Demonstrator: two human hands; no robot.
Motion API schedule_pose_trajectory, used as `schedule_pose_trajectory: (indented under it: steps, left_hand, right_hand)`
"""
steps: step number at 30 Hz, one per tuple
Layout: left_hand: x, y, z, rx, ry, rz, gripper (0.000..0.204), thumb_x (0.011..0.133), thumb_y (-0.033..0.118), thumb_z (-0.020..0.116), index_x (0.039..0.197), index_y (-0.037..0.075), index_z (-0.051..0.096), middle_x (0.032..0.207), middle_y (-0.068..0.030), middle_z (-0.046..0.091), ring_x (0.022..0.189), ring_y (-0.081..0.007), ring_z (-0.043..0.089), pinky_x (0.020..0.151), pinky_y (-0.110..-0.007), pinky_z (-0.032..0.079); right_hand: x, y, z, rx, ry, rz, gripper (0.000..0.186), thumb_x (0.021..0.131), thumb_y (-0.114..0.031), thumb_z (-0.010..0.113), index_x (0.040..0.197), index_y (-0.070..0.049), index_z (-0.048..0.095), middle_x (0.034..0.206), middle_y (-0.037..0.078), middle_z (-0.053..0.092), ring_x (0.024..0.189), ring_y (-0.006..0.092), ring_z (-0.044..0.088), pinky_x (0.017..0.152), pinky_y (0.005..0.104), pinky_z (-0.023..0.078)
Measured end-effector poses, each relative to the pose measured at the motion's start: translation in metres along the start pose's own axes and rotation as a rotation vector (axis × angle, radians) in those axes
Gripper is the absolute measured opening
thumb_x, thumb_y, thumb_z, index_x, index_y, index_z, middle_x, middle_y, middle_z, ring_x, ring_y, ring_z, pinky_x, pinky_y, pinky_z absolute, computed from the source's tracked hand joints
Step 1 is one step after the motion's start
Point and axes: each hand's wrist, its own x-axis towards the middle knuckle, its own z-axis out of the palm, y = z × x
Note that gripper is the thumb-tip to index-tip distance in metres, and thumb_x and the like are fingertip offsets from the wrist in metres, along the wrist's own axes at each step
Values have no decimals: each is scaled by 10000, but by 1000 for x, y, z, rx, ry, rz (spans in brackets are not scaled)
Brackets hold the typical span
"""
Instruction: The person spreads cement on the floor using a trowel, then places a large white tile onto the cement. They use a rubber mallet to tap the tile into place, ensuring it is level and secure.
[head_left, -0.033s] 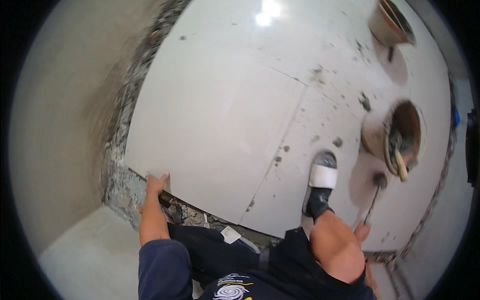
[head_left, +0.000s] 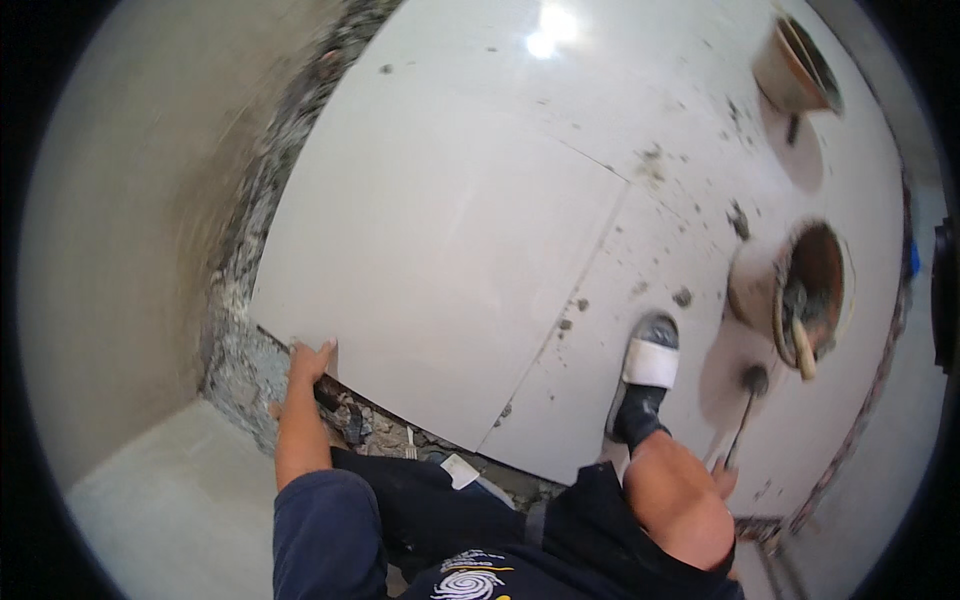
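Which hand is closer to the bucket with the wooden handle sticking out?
The right hand. It's below the bucket in the picture, holding a dark-headed tool. The left hand is farther off, well to the left, at the edge of a big pale tile.

a large, pale, glossy tile [head_left: 440, 270] lies face up, its near edge bordering rubble [head_left: 383, 436]. at right, a slim-handled mallet [head_left: 756, 381] slants, its dark, rounded head at the far end.

pale floor tiles [head_left: 430, 230] carry two brownish buckets [head_left: 755, 285], scattered grey lumps [head_left: 682, 297] and a sandalled foot [head_left: 650, 363].
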Motion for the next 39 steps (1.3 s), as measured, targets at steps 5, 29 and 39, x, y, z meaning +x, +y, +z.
schedule_pose_trajectory:
  steps: [5,29,39]
  left_hand:
    - [3,-5,43,-251,243,126,1115,762,605,679,1475,-92,179,1517,-286,263,1402,-397,300,1145,-473,247]
    - [-35,11,96,-528,817,215,1236,669,704,697,1407,-176,240,1493,-375,180,1409,-492,172,1156,-541,179]
    - [-35,9,99,-515,818,247,1252,670,738,670,1415,-165,226,1490,-389,161,1409,-506,153,1151,-556,181]
  right_hand:
    - [9,-53,-56,-60,-138,-420,516,831,-332,690,1212,-3,575,1007,239,666,943,394,633,808,444,492]
    - [-385,-562,129,-165,-614,-1586,368,951,-367,571,978,-5,515,742,237,623,732,439,612,670,486,475]
    - [-414,-560,149,-122,-646,-1588,336,937,-338,582,962,-8,522,730,236,628,731,445,620,670,494,480]
